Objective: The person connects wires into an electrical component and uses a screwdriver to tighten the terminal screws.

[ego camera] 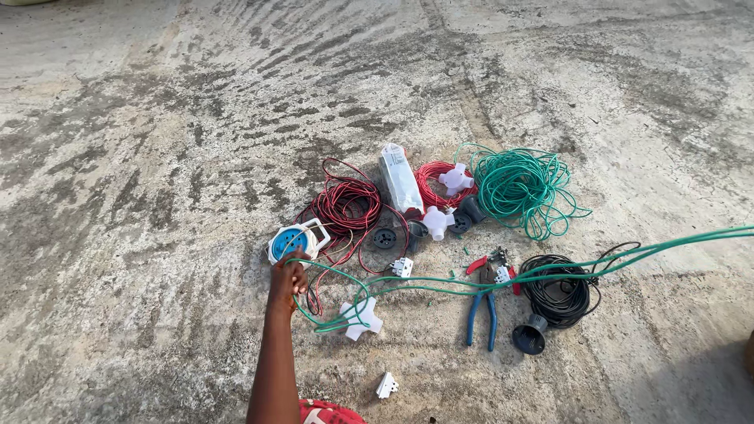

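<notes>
Ground (pixel 157 118): big, rough and grey, with lots of open room on the near left.
Green wire (pixel 550 275): long, runs in from the right edge, over the pliers (pixel 483 302), to the hand.
Green pile (pixel 522 188): far right of the heap.
Red and black wires (pixel 345 206): just past the hand.
Black coil (pixel 559 294): under the green wire.
Left hand (pixel 288 279): closed around the green wire's end, next to the blue and white socket (pixel 294 242).
White plug piece (pixel 361 318): near the hand, inside the wire's loop.
Right hand: out of sight.
</notes>
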